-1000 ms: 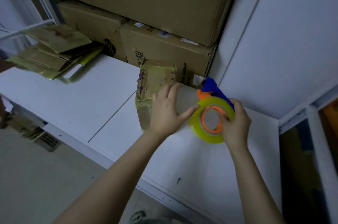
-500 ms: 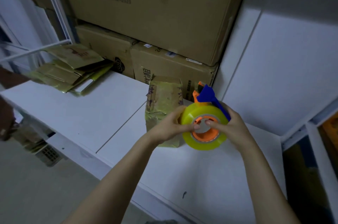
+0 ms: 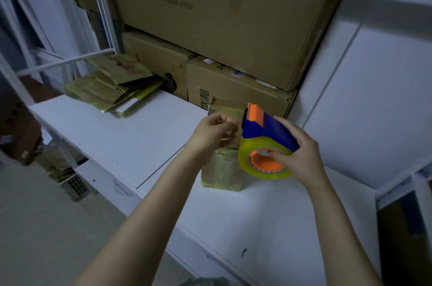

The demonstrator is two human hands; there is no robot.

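— Moved since half a second ago?
— Yes. Tipped the dispenser (image 3: 264,136) back and raised it a little: earlier seen with the round face toward the camera, now seen with the blue cover on top and the orange end pointing toward the cartons (image 3: 222,28). Also pulled the left hand (image 3: 211,132) off it, now to the left of the orange end.
— Gripped by which hand?
— By the right hand (image 3: 301,157). Thumb pressed into the orange core, other fingers wrapped over the blue cover. Held in the air above the shelf (image 3: 117,136), just beside the parcel (image 3: 222,169) and partly in front of it.
— And the left hand, closed or not?
— Fingers curled, tips drawn together, close to the orange end. Cannot tell whether pinching the end of the tape (image 3: 244,157) or nothing; too blurred there.
— Touching the parcel?
— Cannot say. Seen in front of its upper part, nothing more.
— Parcel where?
— Standing on the shelf, close before the lower cartons, wrapped in yellowish glossy film, below and between both hands.
— Anything else on the shelf?
— A loose pile of flat yellowish packs (image 3: 112,84) at the far left, well apart from the parcel, leaning on the left lower carton. Behind, two smaller cartons side by side, with one large carton on top.
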